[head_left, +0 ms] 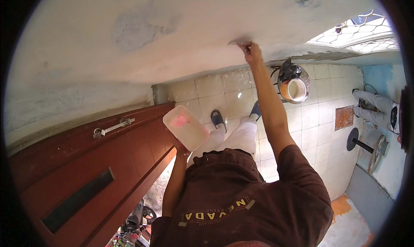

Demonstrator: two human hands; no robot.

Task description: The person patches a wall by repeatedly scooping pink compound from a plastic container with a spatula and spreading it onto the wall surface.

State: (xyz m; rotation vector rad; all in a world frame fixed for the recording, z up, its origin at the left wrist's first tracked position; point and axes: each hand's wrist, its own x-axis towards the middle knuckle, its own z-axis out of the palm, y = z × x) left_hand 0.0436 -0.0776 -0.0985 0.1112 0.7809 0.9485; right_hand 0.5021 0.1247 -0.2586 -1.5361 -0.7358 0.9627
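My right hand (253, 54) is closed on a thin flat scraper (234, 42), its blade against the pale wall (194, 35). A dark smudge or shadow shows on the wall beside the blade. Lower down at the left, my left hand (181, 148) grips a shallow rectangular plastic tub (196, 137) by its near end. Inside the tub is a whitish layer with a bright pink patch toward the far side. Most of the left fingers are hidden under the tub. Grey rough patches (140, 27) mark the wall to the left of the scraper.
A red-brown door (142, 139) with a metal handle stands open at my left. On the tiled floor (310, 126), a bucket (296, 90) with a black bag rests on a round stool. Another person (379, 104) is at the far right, near a black-based stand (360, 142). A grilled window (362, 33) is upper right.
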